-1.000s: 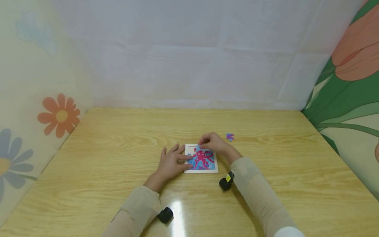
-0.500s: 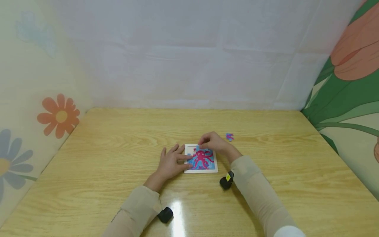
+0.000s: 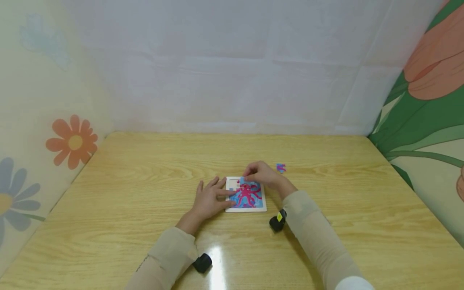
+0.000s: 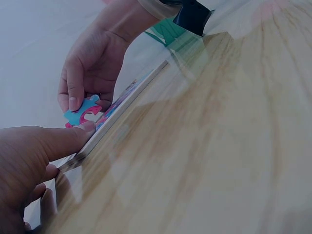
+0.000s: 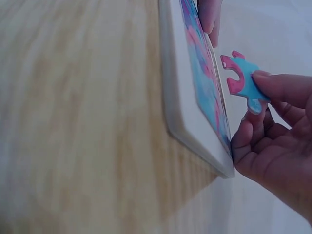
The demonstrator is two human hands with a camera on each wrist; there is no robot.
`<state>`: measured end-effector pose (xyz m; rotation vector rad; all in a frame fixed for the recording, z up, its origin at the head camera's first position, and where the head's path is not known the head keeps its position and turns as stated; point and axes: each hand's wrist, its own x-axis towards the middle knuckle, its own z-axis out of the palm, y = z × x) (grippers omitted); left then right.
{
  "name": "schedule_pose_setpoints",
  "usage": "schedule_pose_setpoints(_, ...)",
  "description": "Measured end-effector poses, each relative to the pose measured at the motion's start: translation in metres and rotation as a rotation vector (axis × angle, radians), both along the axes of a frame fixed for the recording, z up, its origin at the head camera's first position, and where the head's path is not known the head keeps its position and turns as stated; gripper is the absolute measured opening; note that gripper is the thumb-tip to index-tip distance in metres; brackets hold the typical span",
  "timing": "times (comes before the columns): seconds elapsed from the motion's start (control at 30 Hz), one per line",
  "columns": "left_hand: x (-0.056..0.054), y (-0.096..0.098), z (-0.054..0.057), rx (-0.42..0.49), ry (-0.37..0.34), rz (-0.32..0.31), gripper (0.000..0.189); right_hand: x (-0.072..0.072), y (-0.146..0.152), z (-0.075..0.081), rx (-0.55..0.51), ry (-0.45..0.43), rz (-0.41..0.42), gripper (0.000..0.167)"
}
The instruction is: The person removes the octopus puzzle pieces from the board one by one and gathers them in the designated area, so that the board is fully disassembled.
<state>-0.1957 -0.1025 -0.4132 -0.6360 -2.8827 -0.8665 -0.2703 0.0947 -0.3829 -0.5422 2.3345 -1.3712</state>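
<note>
Right hand [image 3: 264,176] pinches blue-and-pink puzzle piece [image 5: 247,84], raised over white-framed puzzle board [image 3: 250,210]; left hand [image 3: 210,200], fingers spread, touches the board's left side. Piece judged light, thin, stiff, smooth-faced; best gripped across flat faces, notched edge free

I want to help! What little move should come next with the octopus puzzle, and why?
Maybe lower the pink-blue piece into the puzzle frame: the right hand pinches it raised over the far side, an open space shows there, and the left hand touches the frame.
</note>
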Motion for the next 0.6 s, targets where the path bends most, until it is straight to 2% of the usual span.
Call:
schedule_pose_setpoints(0.4, 0.000, 0.000, 0.000, -0.005, -0.001, -0.001, 0.035, -0.005, 0.003, -0.002, 0.005, -0.017, -0.009, 0.008)
schedule_pose_setpoints(0.6, -0.001, 0.000, -0.001, -0.001, -0.002, -0.001, 0.035, -0.007, 0.011, -0.001, 0.003, -0.030, -0.059, 0.013)
